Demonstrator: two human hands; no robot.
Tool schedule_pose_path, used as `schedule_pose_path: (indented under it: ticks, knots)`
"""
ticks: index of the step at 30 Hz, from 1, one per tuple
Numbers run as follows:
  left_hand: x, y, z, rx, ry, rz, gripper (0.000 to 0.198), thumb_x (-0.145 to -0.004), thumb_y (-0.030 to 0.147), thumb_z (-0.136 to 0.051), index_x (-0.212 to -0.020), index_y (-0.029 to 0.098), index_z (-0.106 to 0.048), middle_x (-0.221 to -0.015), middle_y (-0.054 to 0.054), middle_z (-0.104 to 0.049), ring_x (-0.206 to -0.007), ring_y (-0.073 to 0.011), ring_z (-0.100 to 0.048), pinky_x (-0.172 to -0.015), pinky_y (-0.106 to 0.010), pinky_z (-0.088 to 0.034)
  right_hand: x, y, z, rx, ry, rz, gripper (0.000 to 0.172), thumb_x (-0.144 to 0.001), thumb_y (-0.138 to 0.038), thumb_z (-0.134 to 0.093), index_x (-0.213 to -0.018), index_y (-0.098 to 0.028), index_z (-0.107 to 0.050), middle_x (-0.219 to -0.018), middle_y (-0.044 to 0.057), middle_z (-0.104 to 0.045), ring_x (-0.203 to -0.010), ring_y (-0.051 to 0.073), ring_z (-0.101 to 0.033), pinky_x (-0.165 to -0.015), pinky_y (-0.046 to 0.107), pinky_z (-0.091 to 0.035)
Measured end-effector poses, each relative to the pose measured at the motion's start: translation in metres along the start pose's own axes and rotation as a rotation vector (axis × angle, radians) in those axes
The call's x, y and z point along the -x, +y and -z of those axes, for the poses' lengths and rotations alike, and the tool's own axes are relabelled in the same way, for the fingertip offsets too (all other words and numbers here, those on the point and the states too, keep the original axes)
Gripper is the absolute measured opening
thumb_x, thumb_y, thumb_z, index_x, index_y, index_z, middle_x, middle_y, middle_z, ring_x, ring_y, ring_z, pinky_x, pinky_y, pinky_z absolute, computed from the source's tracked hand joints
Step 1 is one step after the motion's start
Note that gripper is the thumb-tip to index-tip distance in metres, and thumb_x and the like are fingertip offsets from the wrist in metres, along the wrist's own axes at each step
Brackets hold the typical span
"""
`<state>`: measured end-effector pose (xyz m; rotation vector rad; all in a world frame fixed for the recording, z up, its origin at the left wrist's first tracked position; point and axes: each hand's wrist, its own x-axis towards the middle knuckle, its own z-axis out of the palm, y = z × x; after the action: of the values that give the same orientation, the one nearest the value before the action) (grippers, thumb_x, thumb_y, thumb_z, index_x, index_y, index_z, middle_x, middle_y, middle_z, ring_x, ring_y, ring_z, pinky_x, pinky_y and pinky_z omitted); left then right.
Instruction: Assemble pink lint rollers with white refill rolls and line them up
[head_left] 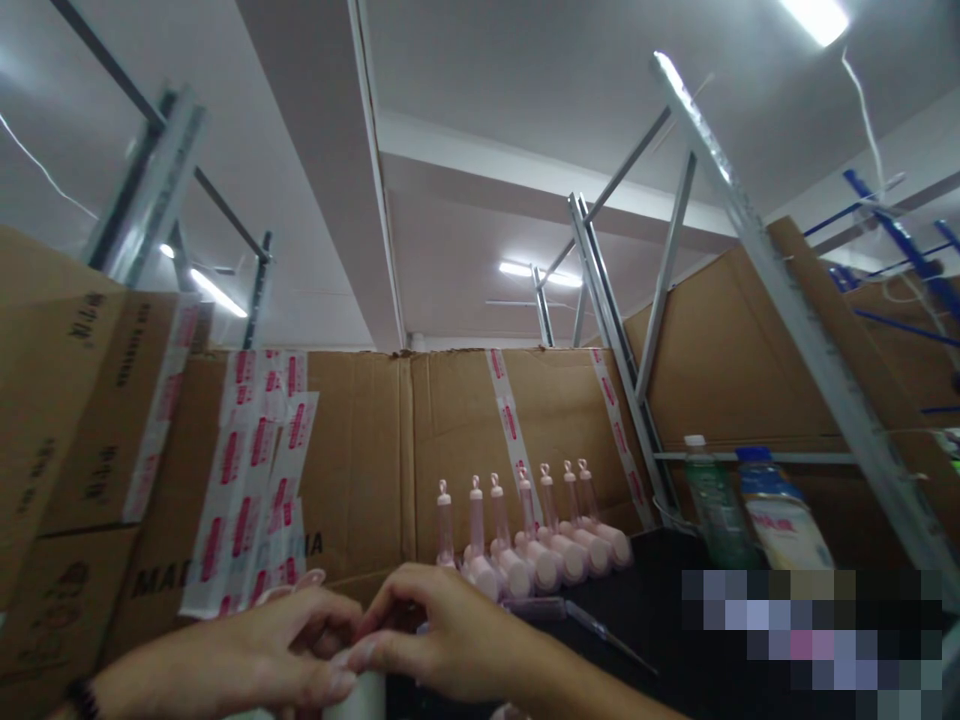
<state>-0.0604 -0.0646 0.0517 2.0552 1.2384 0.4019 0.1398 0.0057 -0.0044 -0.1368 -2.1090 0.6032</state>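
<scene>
My left hand [292, 645] reaches in from the lower left, its fingers curled and thumb pressed inward. My right hand [446, 630] meets it, fingertips pinched together. Both sets of fingertips come together over the top of a pale, whitish cylinder [361, 697] at the bottom edge. Whatever small piece they grip is hidden by the fingers. Behind my left hand a pale pink rounded part [309, 580] shows partly. Beyond my right hand stand several pink tubes with looped caps [476, 515], with pink cylinders [544, 568] lying in a row before them.
A slim pointed tool [609, 635] lies on the black tabletop [645, 600]. A green bottle [716, 505] and a blue-capped bottle [784, 515] stand to the right. Cardboard walls [360, 450] enclose the back, cartons [97, 400] the left. Metal posts [810, 310] rise on the right.
</scene>
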Motion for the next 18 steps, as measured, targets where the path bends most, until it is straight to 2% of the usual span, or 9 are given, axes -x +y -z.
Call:
schedule_pose_path:
  ticks: [7,10,14,18]
  knots:
    - [-0.001,-0.009,0.006,0.108,-0.022,-0.024,0.046,-0.082,0.049,-0.068,-0.119,0.024,-0.057,-0.099,-0.009,-0.076,-0.081,-0.0285,-0.076,-0.068,-0.032,-0.061,-0.001,0.001,0.001,0.011,-0.016,0.035,0.027,-0.081,-0.042,-0.071,-0.082,-0.016,-0.066,-0.080,-0.001,-0.061,-0.071,0.011,-0.054,-0.066,0.021,-0.043]
    - [-0.001,-0.008,0.004,0.135,-0.002,-0.018,0.054,-0.078,0.050,-0.072,-0.121,0.024,-0.054,-0.108,-0.012,-0.073,-0.082,-0.0297,-0.075,-0.068,-0.033,-0.061,-0.002,0.000,0.002,0.006,-0.016,0.037,0.025,-0.081,-0.040,-0.071,-0.080,-0.016,-0.065,-0.078,-0.002,-0.060,-0.069,0.010,-0.053,-0.066,0.020,-0.042]
    - [0.001,-0.005,0.001,0.132,0.054,0.011,0.062,-0.074,0.054,-0.073,-0.122,0.021,-0.051,-0.102,-0.012,-0.074,-0.081,-0.0310,-0.075,-0.068,-0.035,-0.062,-0.001,-0.004,0.003,0.003,-0.028,0.060,0.024,-0.082,-0.040,-0.069,-0.080,-0.016,-0.065,-0.080,-0.001,-0.061,-0.072,0.010,-0.054,-0.067,0.020,-0.042]
    - [-0.003,-0.012,0.002,0.141,0.048,0.041,0.065,-0.068,0.048,-0.078,-0.122,0.021,-0.052,-0.102,-0.013,-0.075,-0.076,-0.0319,-0.076,-0.066,-0.037,-0.062,0.002,-0.008,0.004,0.070,-0.018,0.092,0.021,-0.087,-0.038,-0.064,-0.088,-0.018,-0.067,-0.084,0.000,-0.064,-0.077,0.012,-0.057,-0.071,0.020,-0.043]
